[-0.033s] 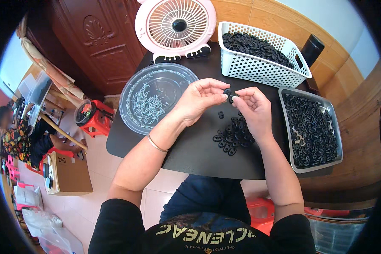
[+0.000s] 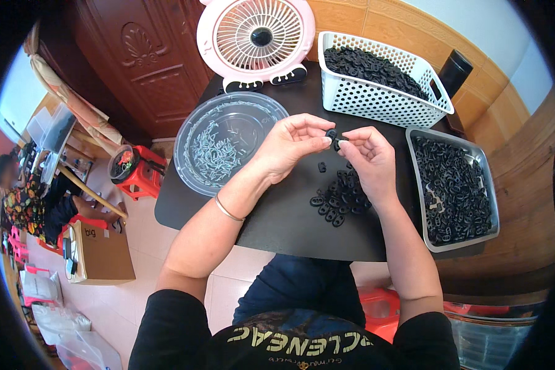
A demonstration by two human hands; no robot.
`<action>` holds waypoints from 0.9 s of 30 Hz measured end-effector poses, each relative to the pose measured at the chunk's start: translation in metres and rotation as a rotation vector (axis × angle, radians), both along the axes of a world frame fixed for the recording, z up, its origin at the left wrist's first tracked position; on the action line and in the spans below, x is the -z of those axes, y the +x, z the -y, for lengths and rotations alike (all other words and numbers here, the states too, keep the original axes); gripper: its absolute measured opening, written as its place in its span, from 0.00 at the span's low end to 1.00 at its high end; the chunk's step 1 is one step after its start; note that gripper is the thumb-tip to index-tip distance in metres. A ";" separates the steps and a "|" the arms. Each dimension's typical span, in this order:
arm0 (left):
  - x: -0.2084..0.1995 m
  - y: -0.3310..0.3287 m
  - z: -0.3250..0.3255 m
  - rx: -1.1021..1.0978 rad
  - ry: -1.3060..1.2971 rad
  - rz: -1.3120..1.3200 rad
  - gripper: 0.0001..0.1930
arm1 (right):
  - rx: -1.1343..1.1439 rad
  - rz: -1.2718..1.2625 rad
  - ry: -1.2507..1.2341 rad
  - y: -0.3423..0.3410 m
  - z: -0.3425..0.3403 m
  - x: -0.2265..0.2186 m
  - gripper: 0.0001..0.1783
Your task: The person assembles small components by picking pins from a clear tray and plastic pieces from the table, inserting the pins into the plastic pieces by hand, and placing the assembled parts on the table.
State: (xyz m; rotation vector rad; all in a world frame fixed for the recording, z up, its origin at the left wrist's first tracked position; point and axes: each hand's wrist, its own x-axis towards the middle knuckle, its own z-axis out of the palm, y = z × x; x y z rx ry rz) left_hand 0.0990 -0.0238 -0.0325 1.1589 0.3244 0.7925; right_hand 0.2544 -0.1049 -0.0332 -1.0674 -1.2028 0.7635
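My left hand [image 2: 290, 148] and my right hand [image 2: 367, 157] meet fingertip to fingertip above a black table [image 2: 277, 216]. Between them they pinch a small black plastic piece [image 2: 333, 137]; whether it is one piece or two pressed together I cannot tell. Below my right hand lies a loose pile of the same black pieces [image 2: 339, 198], and a single piece [image 2: 321, 166] lies apart from it. A clear round bowl [image 2: 191, 126] with several small silvery metal parts stands left of my left hand.
A white perforated basket [image 2: 376, 98] of black pieces stands at the back, a grey metal tray [image 2: 416, 185] of them at the right, and a pink fan [image 2: 256, 37] behind the bowl. On the floor at the left are a red stool [image 2: 139, 172], a cardboard box [image 2: 102, 253] and a seated person [image 2: 21, 197].
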 end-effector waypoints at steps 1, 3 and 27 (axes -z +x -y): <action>0.000 0.001 0.000 0.002 -0.001 0.001 0.12 | -0.008 -0.005 -0.003 0.001 0.000 0.000 0.06; 0.000 0.001 0.000 -0.011 0.043 -0.035 0.12 | -0.020 -0.009 -0.006 0.002 0.000 0.001 0.06; 0.006 0.006 0.005 -0.031 0.045 -0.040 0.11 | -0.061 -0.078 -0.063 -0.001 0.000 0.002 0.05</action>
